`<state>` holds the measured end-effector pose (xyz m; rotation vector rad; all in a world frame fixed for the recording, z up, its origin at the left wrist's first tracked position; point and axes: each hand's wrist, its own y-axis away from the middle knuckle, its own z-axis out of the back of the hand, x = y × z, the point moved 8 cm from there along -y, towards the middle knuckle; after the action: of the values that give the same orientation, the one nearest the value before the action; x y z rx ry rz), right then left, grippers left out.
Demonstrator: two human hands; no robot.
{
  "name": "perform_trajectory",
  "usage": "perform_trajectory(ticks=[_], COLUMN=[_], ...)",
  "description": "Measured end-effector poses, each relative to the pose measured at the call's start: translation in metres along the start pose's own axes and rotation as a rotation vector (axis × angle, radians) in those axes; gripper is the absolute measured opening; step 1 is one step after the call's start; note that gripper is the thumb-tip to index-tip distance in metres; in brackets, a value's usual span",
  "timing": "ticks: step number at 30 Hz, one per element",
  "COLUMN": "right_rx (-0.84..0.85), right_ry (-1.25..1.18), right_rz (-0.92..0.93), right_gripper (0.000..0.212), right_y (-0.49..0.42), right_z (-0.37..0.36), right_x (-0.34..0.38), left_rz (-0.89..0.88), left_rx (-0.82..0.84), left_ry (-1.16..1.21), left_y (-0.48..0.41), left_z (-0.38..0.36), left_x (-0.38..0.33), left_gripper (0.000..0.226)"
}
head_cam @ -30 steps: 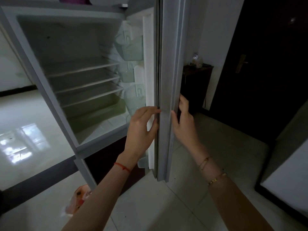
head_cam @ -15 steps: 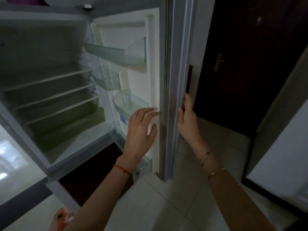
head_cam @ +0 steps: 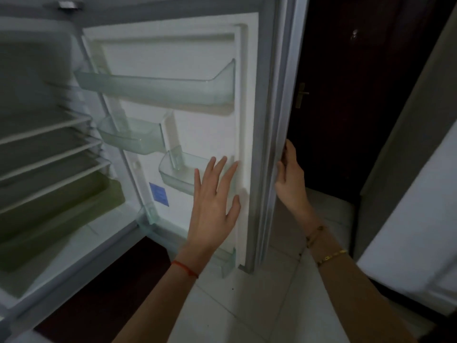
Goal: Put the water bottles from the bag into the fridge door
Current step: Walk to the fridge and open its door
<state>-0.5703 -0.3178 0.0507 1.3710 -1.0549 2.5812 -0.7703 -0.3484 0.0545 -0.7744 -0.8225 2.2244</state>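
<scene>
Fridge door (head_cam: pixel 210 129) stands wide open; its clear bins hold no bottles, and neither bag nor bottles are in view. Left hand (head_cam: pixel 214 204) is spread flat before its inner face, hiding the lower bin. Right hand (head_cam: pixel 289 177) curls round the door's outer edge, fingertips hidden behind it.

The fridge door (head_cam: pixel 212 134) stands swung out in the middle, with the fridge cabinet (head_cam: pixel 37 169) to its left. On the door's inner face a long top bin (head_cam: pixel 158 89) runs across; below it to the left sits a smaller bin (head_cam: pixel 133 137), and lower and further right another bin (head_cam: pixel 180 172). A bottom bin (head_cam: pixel 228 262) sits at the door's foot. Inside the cabinet, three shelves (head_cam: pixel 47 147) stack above a drawer (head_cam: pixel 61 206). The left hand (head_cam: pixel 214 206) is before the door's inner face, near its right edge; the right hand (head_cam: pixel 290 180) is at the door's outer edge. A room door (head_cam: pixel 346 107) stands far right behind, its handle (head_cam: pixel 301 95) just right of the fridge door's edge.
</scene>
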Motion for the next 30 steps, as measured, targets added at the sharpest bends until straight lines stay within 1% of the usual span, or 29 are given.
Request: perform_trajectory(ticks=[8,12,17,20,23,30], right_rx=[-0.044,-0.097,-0.153,-0.186,-0.172,-0.103], right_ry=[-0.034,-0.035,-0.08,-0.02,0.029,0.069], right_rz=[-0.027,-0.018,-0.024,0.035,0.086,0.038], right_gripper=[0.052,0.047,0.046,0.049,0.05,0.06], right_y=[-0.053,-0.074,-0.088,-0.095,-0.108,-0.154], right_z=[0.006,0.008,0.004,-0.001,-0.009,-0.026], right_x=[-0.036,-0.054,-0.067,-0.068,-0.071,-0.102], left_rz=[-0.035,-0.056,-0.09,-0.102,-0.11,-0.105], left_rx=[0.091,0.097,0.092,0.101,0.094,0.056], left_ry=[-0.139,-0.191,-0.183,-0.144,-0.133,-0.169], left_y=[-0.042,-0.058,-0.076,-0.087,-0.099,-0.125], left_z=[-0.058,-0.083,-0.106,-0.118,-0.129,-0.155], left_x=[0.011,0.016,0.018,0.02,0.021,0.025], left_gripper=[0.071,0.073,0.072,0.073,0.072,0.071])
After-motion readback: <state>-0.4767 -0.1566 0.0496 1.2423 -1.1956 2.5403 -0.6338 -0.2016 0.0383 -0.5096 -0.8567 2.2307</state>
